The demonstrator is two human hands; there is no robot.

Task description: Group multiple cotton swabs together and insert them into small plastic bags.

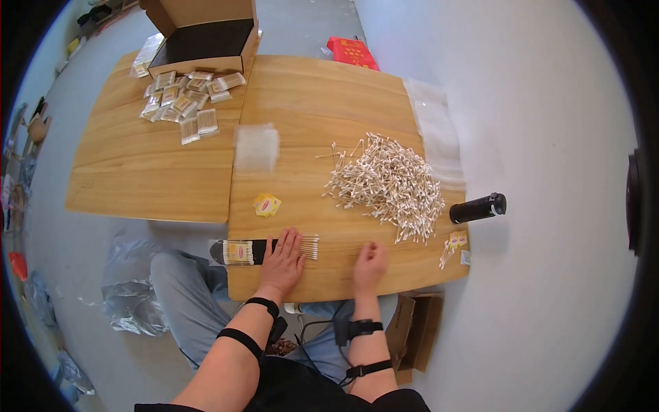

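Note:
My left hand (283, 264) lies flat, fingers stretched, over a black strip (259, 251) and a row of cotton swabs (310, 247) whose tips show past its fingers. On the strip's left end sits a clear packet of swabs (238, 252) with a yellow label. To the right, my right hand (371, 268) is just above the table, its fingers curled together; whatever they hold, if anything, is hidden. Beyond it spreads a large heap of loose cotton swabs (391, 182). Yellow label cards (266, 204) lie above my left hand.
Filled swab packets (182, 99) are piled at the far left by an open cardboard box (206, 48). A stack of clear bags (257, 148) lies mid-table. At the right edge are a black bottle (478, 208), a few swabs with small yellow cards (457, 240), and plastic sheeting (436, 130).

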